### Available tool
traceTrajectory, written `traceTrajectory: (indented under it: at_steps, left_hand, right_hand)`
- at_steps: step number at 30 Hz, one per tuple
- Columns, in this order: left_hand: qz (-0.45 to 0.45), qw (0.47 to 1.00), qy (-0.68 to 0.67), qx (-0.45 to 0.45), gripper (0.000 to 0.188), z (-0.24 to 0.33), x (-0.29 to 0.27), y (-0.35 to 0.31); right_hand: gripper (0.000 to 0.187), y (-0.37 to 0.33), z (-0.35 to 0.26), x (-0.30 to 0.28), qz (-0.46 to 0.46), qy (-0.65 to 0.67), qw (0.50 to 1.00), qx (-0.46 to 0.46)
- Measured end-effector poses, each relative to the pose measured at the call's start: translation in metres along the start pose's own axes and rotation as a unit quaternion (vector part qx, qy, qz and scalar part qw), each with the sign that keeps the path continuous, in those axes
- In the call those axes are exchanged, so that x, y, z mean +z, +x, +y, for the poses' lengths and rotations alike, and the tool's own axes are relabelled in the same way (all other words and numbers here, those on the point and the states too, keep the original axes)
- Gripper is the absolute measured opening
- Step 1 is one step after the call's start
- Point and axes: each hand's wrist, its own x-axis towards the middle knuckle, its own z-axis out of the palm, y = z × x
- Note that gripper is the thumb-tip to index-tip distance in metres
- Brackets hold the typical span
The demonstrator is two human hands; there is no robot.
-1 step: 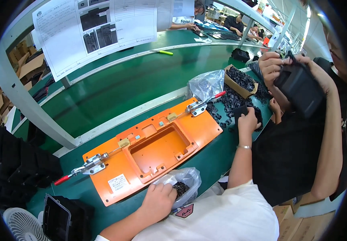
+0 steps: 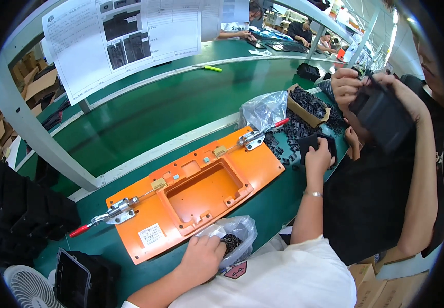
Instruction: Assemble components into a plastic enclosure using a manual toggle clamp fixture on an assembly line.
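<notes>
My left hand [image 2: 201, 255] rests at the opening of a clear plastic bag [image 2: 246, 231]. Its fingers curl down at the bag's edge, and their tips are hidden. Inside the bag lies a heap of small dark pin-like pieces [image 2: 230, 242]. Farther right, my right hand [image 2: 316, 156] is closed on a flat black plastic part [image 2: 308, 145]; a second dark shape shows behind the fingers. Between and beyond my hands is an orange fixture [image 2: 263, 167] with a rectangular recess. Two metal toggle clamps [image 2: 122, 209] with red handles are mounted on it, one at each end.
Small black parts [image 2: 286, 134] lie loose beside a cardboard box [image 2: 304, 114] full of them. An open black case [image 2: 73, 277] and a white fan [image 2: 29, 287] stand at lower left. On the right, a co-worker's hands [image 2: 348, 87] hold a black case [image 2: 384, 115].
</notes>
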Motion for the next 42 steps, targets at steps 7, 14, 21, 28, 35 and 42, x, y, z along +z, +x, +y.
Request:
traceTrajectory:
  at_steps: [7,14,21,28,35,42]
  left_hand:
    - [0.016,0.988,-0.148,-0.029,0.020,-0.005,-0.018,0.002]
    - [0.265,0.859,-0.415,-0.143,0.075,0.009,-0.046,0.023]
    - [0.395,0.633,-0.616,-0.255,0.059,-0.015,-0.054,0.018]
    - [0.350,0.519,-0.719,-0.302,0.057,-0.056,-0.084,0.001]
    - [0.351,0.605,-0.619,-0.357,0.052,-0.049,-0.083,0.017]
    - [0.434,0.763,-0.433,-0.203,0.063,-0.038,-0.042,0.031]
  right_hand:
    - [0.026,-0.073,-0.058,-0.062,-0.018,0.305,0.907,-0.289]
    - [0.028,-0.141,-0.099,-0.090,-0.137,0.401,0.725,-0.543]
    - [0.041,-0.157,-0.139,-0.113,-0.194,0.331,0.607,-0.696]
    - [0.043,-0.073,-0.168,-0.097,-0.216,0.323,0.545,-0.743]
    - [0.021,-0.077,-0.148,-0.069,-0.178,0.319,0.589,-0.721]
    - [0.015,-0.093,-0.117,-0.061,-0.166,0.325,0.647,-0.670]
